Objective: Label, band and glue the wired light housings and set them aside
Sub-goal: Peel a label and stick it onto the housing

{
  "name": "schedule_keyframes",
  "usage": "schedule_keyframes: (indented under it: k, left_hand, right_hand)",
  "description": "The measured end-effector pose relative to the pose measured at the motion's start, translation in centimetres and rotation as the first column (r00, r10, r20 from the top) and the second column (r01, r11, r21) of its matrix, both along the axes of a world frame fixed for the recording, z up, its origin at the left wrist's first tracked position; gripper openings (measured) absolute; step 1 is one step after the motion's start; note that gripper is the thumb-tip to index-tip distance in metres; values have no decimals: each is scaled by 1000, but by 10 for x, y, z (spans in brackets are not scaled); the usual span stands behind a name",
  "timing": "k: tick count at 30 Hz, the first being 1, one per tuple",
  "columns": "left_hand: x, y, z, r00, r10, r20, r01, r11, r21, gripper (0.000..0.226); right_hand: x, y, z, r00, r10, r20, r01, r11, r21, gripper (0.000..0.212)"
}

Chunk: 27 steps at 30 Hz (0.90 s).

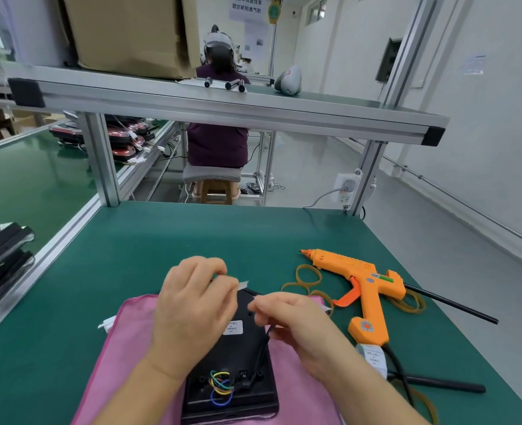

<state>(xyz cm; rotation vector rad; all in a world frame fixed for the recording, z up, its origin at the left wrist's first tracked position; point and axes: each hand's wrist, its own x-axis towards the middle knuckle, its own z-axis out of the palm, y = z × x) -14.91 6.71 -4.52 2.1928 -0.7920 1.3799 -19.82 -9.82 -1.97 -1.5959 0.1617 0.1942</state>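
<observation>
The green table [161, 240] fills the lower frame. On it at bottom centre lies a pink cloth [124, 348], and on the cloth the black light housing [241, 357], with coloured wires [221, 386] at its near end. Right of it lies the orange glue gun [364, 289], touching loose rubber bands [298, 275]. Above the housing, my left hand [192, 308] pinches a small white slip [243, 284]. My right hand [293, 317] has its fingers drawn together; I cannot tell what they hold.
</observation>
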Motion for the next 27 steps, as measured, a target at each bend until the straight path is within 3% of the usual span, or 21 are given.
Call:
schedule_keyframes:
  k: [4, 11, 14, 16, 17, 19, 21, 22, 25, 27]
  left_hand:
    - [-5, 5, -3, 997, -19, 81, 9, 992, 129, 17]
    - [-9, 12, -14, 995, -69, 70, 53, 978, 204, 6]
    - [-8, 20, -17, 997, -79, -23, 81, 985, 152, 4]
    - [-6, 23, -16, 971, -51, -233, 57, 998, 18, 14]
    - [-3, 23, -13, 918, -59, -391, 35, 997, -69, 17]
    - [1, 24, -5, 688, -215, -693, 67, 970, -234, 17]
    - [4, 23, 1, 452, -357, -817, 150, 934, -325, 25]
    - [5, 23, 3, 372, -385, -844, 173, 923, -345, 17]
    - [5, 24, 5, 240, -420, -875, 177, 905, -386, 14]
    - [6, 25, 4, 239, -386, -891, 178, 919, -351, 20]
  right_hand:
    - [3, 14, -2, 998, -53, -31, 56, 994, 96, 23]
    - [7, 12, -5, 998, -22, 57, 23, 1000, -16, 17]
    - [11, 4, -4, 987, 10, 162, 11, 991, -133, 13]
    - [15, -4, -4, 978, 77, 193, -30, 971, -236, 17]
    - [16, -8, -3, 971, 138, 197, -74, 950, -305, 19]
    - [19, -12, -2, 942, 279, 186, -167, 871, -462, 21]
    - [21, -12, 1, 900, 404, 163, -226, 753, -617, 23]
    - [22, -12, 2, 877, 456, 155, -242, 695, -677, 25]
    - [25, -10, 3, 838, 530, 132, -263, 603, -753, 25]
    - [28, -11, 1, 833, 540, 119, -266, 579, -771, 18]
